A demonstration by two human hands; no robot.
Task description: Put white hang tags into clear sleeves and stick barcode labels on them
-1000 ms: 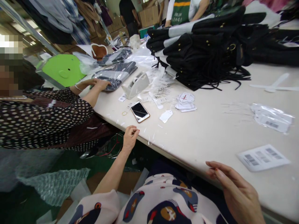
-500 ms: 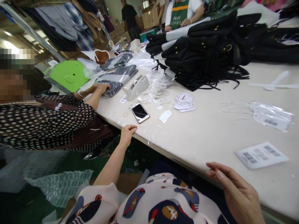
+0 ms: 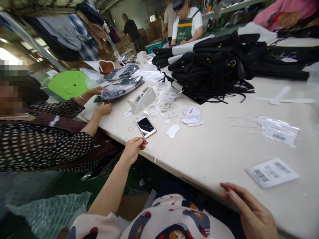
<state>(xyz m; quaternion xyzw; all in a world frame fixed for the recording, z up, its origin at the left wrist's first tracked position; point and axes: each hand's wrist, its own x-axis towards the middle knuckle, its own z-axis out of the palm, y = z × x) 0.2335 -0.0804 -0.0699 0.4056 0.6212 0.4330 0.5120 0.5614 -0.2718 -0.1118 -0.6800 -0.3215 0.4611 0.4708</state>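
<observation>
Left hand (image 3: pixel 134 148) at near edge of tabletop (image 3: pixel 216 139), fingers curled, cannot tell if pinching anything; phone (image 3: pixel 146 126) lies just beyond: likely rigid, slick, fragile, best gripped by long sides. Right hand (image 3: pixel 253 209) loose, empty, same edge; barcode sheet (image 3: pixel 272 173) near, probably light, bendy: take corner.

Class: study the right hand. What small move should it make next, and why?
Probably ease the right hand forward to the barcode sheet: it appears to hold nothing, and the sheet lies on the table just beyond it, nearer than the other tags.
</observation>
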